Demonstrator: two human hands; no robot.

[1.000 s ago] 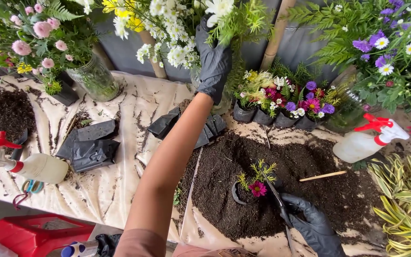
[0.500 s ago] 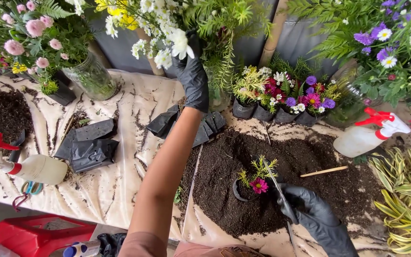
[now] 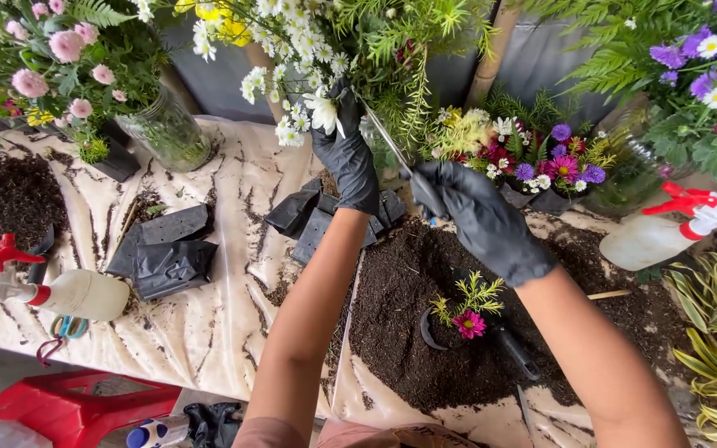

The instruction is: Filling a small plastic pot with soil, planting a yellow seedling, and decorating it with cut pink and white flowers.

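My left hand (image 3: pixel 347 162), in a black glove, reaches up into a bunch of white daisies (image 3: pixel 300 79) and pinches one white flower (image 3: pixel 323 112) by its stem. Just to its right, my gloved right hand (image 3: pixel 473 217) grips a pair of scissors (image 3: pixel 385 141), blades pointing up-left towards that stem. Below both hands, a small black pot with a pink flower and green sprigs (image 3: pixel 463 315) sits in a heap of dark soil (image 3: pixel 408 332). A black-handled tool (image 3: pixel 514 353) lies in the soil beside it.
A cream sheet (image 3: pixel 234 315) covers the table. On it are black plastic bags (image 3: pixel 168 249), two white spray bottles with red triggers (image 3: pixel 64 292) (image 3: pixel 665 234), a glass jar (image 3: pixel 163 133), potted flowers (image 3: pixel 537 170) and another soil heap (image 3: pixel 2 199). A red stool (image 3: pixel 68 408) stands below.
My right hand has lifted the scissors from the soil near the pot up to the daisies. My left hand has shifted left and down from the greenery to a white flower.
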